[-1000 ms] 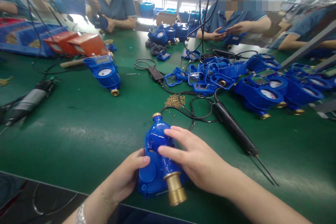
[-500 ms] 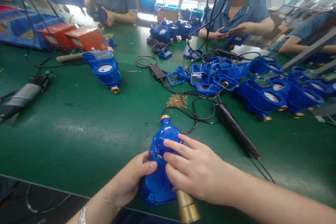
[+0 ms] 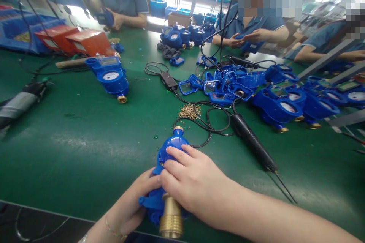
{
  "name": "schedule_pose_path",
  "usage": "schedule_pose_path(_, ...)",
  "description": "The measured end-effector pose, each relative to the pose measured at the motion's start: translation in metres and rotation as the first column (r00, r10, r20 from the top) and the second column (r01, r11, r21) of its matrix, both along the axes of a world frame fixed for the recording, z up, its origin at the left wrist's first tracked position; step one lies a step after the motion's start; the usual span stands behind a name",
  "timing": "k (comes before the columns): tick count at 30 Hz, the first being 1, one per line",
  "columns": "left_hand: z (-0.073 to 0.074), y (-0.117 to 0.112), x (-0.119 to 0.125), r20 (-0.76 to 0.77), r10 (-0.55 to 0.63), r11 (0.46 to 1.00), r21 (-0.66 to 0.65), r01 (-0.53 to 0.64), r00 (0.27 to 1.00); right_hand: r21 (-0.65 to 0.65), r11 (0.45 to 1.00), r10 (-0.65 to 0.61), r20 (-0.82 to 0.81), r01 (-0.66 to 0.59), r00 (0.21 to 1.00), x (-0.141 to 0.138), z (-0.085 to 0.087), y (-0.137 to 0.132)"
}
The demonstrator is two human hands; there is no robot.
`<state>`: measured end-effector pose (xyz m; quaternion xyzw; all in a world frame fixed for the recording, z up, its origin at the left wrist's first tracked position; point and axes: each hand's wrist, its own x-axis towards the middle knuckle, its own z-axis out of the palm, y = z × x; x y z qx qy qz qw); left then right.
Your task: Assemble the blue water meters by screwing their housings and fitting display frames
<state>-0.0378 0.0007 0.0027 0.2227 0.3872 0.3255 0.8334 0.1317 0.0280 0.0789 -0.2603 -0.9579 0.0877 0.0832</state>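
Observation:
A blue water meter (image 3: 174, 143) with a brass threaded end (image 3: 171, 218) toward me is held between both hands at the table's near edge. My left hand (image 3: 139, 191) grips its left side, thumb over the casing and the other fingers largely hidden underneath. Over the top and right of the body lies my right hand (image 3: 191, 180), its fingers curled round the blue housing. The dial face is out of sight. Just beyond the meter's far end are a pile of small brass screws (image 3: 189, 111) and a looped black cable (image 3: 209, 133).
A black electric screwdriver (image 3: 253, 142) lies at right, its long bit pointing toward me. Blue covers (image 3: 219, 85) and several meters (image 3: 281, 102) crowd the right side. Another meter (image 3: 111, 78) stands at left, near orange boxes (image 3: 88, 41). Co-workers (image 3: 122, 3) handle meters across the table.
Both hands have turned the meter, swinging its brass end leftward and tipping the body onto its side. My right hand has shifted left with it. The view has moved slightly.

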Motion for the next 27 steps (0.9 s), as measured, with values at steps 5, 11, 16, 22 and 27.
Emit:
schedule_pose_path(5, 0.004, 0.006, -0.009, 0.121, 0.021, 0.995, -0.096, -0.01, 0.992, -0.229, 0.924, -0.315, -0.002, 0.307, 0.949, 0.026, -0.001, 0.05)
schedule_pose_path(11, -0.002, 0.011, -0.011, 0.123, 0.083, 0.993, -0.093, -0.072, 0.989, -0.11, 0.857, -0.467, 0.247, 0.503, 0.849, 0.046, -0.062, 0.106)
schedule_pose_path(16, -0.002, 0.01, -0.007, 0.133, 0.139, 0.987, -0.095, -0.127, 0.981, -0.123, 0.877, -0.404, 0.333, 0.464, 0.852, 0.041, -0.078, 0.116)
schedule_pose_path(22, -0.003, 0.007, -0.008, 0.13, 0.133, 0.99, -0.07, -0.125, 0.983, -0.251, 0.836, -0.433, 0.245, 0.488, 0.868, 0.041, -0.075, 0.117)
schedule_pose_path(27, -0.006, 0.008, -0.01, 0.148, 0.109, 0.993, -0.051, -0.103, 0.983, -0.455, 0.731, -0.57, 0.002, 0.509, 0.821, 0.039, -0.058, 0.085)
